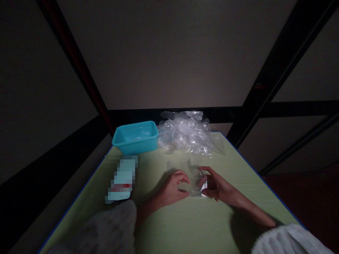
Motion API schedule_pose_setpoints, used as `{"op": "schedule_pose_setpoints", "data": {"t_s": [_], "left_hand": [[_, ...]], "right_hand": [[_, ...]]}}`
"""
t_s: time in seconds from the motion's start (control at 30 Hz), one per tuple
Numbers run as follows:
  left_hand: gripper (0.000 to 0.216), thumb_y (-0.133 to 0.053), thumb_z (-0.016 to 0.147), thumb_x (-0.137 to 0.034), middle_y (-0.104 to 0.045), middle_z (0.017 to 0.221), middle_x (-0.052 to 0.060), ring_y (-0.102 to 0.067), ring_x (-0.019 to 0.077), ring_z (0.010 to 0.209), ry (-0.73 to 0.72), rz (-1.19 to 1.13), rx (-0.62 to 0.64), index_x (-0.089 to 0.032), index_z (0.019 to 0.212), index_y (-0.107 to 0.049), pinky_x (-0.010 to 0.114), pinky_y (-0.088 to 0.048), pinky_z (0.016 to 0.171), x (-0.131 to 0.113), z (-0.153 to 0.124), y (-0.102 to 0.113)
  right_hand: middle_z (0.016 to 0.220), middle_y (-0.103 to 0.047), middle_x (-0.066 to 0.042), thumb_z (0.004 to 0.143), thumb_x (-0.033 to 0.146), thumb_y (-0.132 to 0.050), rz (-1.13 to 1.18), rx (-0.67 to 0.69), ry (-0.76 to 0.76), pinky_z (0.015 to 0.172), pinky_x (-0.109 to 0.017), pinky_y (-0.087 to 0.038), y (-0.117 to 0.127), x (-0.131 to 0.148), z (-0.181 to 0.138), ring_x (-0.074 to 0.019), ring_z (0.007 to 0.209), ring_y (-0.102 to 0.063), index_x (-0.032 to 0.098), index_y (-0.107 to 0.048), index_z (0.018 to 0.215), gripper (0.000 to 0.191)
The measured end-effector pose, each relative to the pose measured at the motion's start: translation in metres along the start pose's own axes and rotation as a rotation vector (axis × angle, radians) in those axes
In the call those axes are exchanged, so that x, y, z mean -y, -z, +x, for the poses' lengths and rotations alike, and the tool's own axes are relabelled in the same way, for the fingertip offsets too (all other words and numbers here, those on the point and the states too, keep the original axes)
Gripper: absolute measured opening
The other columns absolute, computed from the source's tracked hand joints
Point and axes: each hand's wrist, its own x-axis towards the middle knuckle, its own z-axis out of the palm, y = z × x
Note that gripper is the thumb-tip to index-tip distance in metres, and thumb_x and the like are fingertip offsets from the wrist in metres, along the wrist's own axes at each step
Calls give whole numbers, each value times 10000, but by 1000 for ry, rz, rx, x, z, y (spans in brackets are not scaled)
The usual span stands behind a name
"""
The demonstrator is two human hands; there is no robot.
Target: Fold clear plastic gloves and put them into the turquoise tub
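Note:
A thin, see-through piece of plastic film (194, 190) lies on the table between my hands, with shiny creases at its right side. My right hand (215, 187) holds that side, its thumb at the near edge and some fingers seen through the film. The index finger is stretched out above. To the left, my left hand (173, 187) rests with fingers curled and a gap between them and the thumb. Nothing shows in that gap. The faint outline of the film reaches up behind both hands; its full shape is hard to make out.
Crumpled clear plastic pieces (185, 132) form a heap at the table's back edge. Beside it, at the back left, stands a turquoise plastic basin (137, 144). A pixelated phone-like object (123, 178) lies near my left forearm. The pale green table (185, 225) has blue edging.

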Motion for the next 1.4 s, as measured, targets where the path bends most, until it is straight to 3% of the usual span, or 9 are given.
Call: {"op": "schedule_pose_setpoints", "data": {"t_s": [0.37,0.5,0.6,0.7,0.83,1.0,1.07,1.2,1.4], "left_hand": [[229,-582,589,66,-589,775,11,-561,148,756,-19,-29,-35,-144,679,-584,210,-401,617,3,1,0],[226,-572,593,63,-590,766,7,-555,132,719,-41,-34,-52,-149,670,-580,201,-408,601,5,1,-1],[216,-551,605,50,-596,784,16,-561,133,722,-71,-36,-80,-150,680,-576,196,-415,587,6,1,-1],[189,-539,638,22,-606,813,36,-570,150,755,-112,-30,-130,-148,712,-576,214,-428,605,5,1,2],[174,-524,697,-22,-613,891,59,-574,183,856,-193,25,-170,-158,785,-587,278,-460,718,-2,-4,17],[323,-528,780,-100,-537,1234,118,-489,239,1140,-312,468,61,-167,1093,-564,397,-405,964,-5,-34,48],[390,-543,784,-123,-492,1305,138,-440,263,1208,-332,589,144,-149,1173,-525,433,-373,1006,0,-50,58],[453,-522,830,-155,-458,1355,123,-402,251,1252,-331,703,160,-168,1276,-443,430,-361,1030,15,-74,69],[348,-482,873,-184,-518,1285,114,-456,234,1198,-355,720,142,-169,1220,-497,401,-407,1001,23,-76,73]], "right_hand": [[762,-505,43,671,241,-591,-108,-68,53,377,-174,-328,6,-6,0,-91,512,-478,236,-269,1158,584],[707,-494,40,697,195,-538,-396,-226,204,495,-260,-413,9,-10,1,-127,541,-499,202,-317,1164,516],[770,-532,-14,764,169,-491,-670,-362,375,593,-315,-458,8,-4,-2,-169,647,-540,196,-426,1108,351],[873,-571,-68,849,178,-438,-799,-268,543,700,-352,-491,4,4,-7,-202,798,-570,196,-516,991,163],[1035,-604,-112,903,230,-436,-914,-102,537,840,-406,-489,-1,6,-8,-231,979,-570,181,-552,1050,194],[1398,-405,-143,926,354,-435,-1111,78,468,1047,-523,-299,4,3,-12,-269,1281,-369,167,-357,1364,483],[1447,-332,-116,931,387,-417,-1154,163,480,1073,-514,-258,9,3,-18,-250,1321,-307,197,-274,1412,537],[1468,-287,-76,930,399,-416,-1197,209,545,1079,-489,-262,16,-2,-33,-236,1340,-262,245,-235,1426,550],[1431,-363,-86,922,421,-418,-1194,203,630,1046,-506,-318,19,-11,-38,-261,1321,-304,237,-259,1418,553]]}}
